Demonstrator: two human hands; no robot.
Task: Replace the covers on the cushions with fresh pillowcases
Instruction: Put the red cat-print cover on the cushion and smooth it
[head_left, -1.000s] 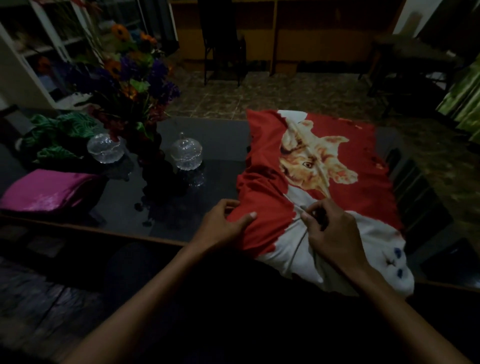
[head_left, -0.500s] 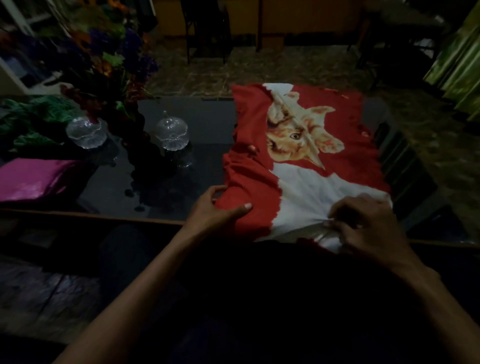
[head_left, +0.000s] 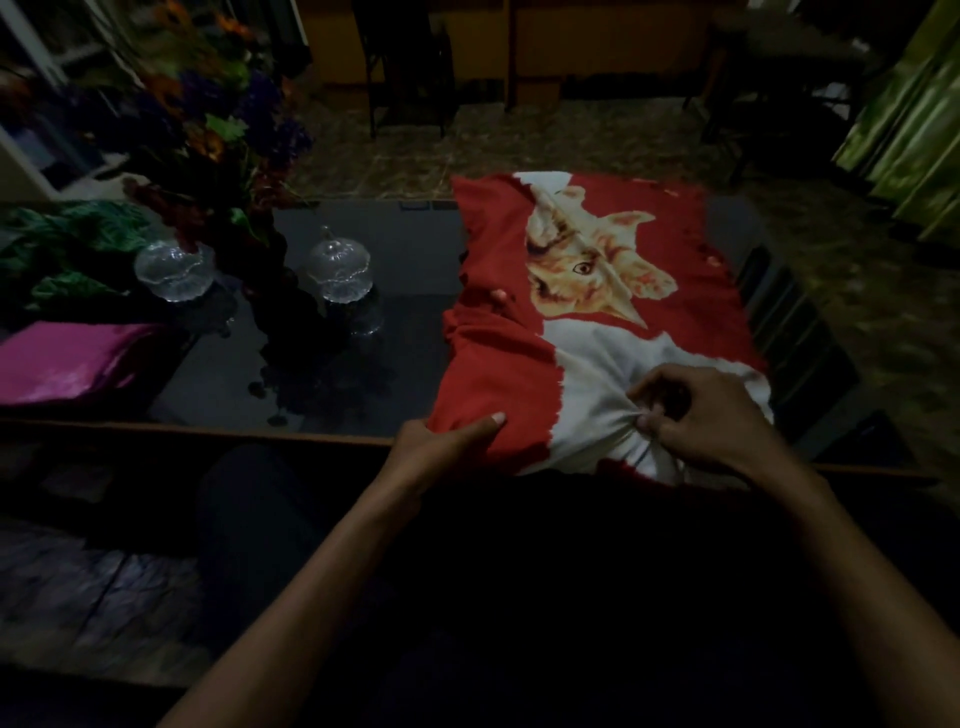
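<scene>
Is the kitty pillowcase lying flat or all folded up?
Mostly spread flat on the table, kitten picture showing; the kitty pillowcase bunches near the hands.

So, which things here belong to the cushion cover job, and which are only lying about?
For the job:
- cat cover, on the table
- left hand, gripping its red edge
- right hand, pinching its white part
- pink cloth, possibly

Lying about:
- flowers
- two glass bowls
- green cloth

The flowers (head_left: 208, 114) blur into shadow, and the green curtain (head_left: 914, 119) is cut off at the right edge.
</scene>
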